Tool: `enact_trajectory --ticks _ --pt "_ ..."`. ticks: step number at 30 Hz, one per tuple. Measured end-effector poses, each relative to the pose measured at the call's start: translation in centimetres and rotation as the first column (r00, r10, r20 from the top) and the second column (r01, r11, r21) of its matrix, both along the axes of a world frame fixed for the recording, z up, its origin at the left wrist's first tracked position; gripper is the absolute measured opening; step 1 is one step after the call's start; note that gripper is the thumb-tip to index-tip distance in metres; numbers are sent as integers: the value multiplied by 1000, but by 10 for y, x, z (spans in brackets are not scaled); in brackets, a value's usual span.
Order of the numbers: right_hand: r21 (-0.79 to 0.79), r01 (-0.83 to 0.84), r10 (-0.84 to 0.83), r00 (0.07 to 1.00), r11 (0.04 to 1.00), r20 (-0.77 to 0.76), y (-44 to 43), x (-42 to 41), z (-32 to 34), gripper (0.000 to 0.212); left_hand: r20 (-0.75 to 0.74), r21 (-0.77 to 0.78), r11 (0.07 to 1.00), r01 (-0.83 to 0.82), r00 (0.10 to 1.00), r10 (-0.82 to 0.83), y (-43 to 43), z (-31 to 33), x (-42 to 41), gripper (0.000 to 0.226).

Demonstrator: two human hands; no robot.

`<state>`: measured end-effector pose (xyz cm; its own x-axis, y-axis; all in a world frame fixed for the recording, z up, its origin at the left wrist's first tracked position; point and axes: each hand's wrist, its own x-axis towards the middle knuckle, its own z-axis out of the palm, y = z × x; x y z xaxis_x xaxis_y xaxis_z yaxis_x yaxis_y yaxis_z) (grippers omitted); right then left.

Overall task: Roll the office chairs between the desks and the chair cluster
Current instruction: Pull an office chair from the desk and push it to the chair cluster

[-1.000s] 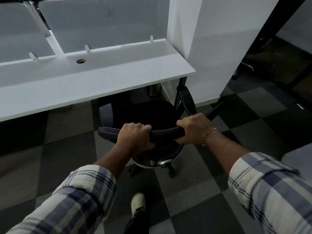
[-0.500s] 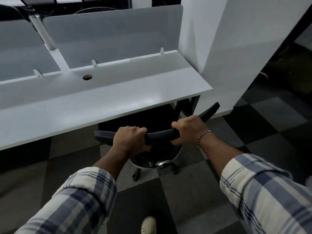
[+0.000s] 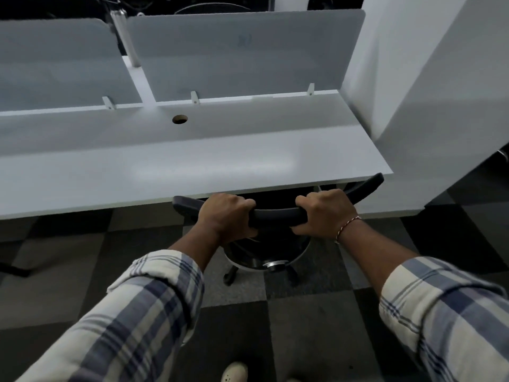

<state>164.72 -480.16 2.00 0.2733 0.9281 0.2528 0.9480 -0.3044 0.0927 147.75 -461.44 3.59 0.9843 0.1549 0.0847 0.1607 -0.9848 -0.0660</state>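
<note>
Left hand (image 3: 224,216) gripped office chair (image 3: 275,215) backrest top at 9 o'clock end, fingers curled round it. Chair sat frame centre, seat tucked under white desk (image 3: 192,166) front edge, castors on checkered carpet (image 3: 316,326). Right hand (image 3: 326,212) gripped backrest at 3 o'clock end, fingers wrapped round. White pillar (image 3: 440,106) stood at 2 o'clock.

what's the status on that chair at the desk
Left grip and right grip hold the chair by its backrest top. Seat mostly under the white desk. White wall close on the right.
</note>
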Motion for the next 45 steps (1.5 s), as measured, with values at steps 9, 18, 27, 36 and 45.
enact_trajectory --ticks 9,18,27,36,45 --pt "101 98 -98 995 990 -5 -21 -31 -7 56 228 -25 960 -278 934 277 -44 -18 -26 51" --pt "66 63 -54 991 996 -123 -45 -135 -38 104 141 -66 912 -405 901 411 -129 -65 -96 106" --pt "-155 -257 219 950 954 -223 -35 -228 -66 105 -26 -105 813 -573 819 573 -154 -96 -203 101" --pt "-197 -524 468 842 829 -268 64 -366 -62 94 -101 -93 624 -776 631 770 -92 -84 -346 90" --pt "-146 -641 589 756 753 -285 174 -505 -57 85 -81 -92 500 -861 507 858 -9 -77 -491 83"
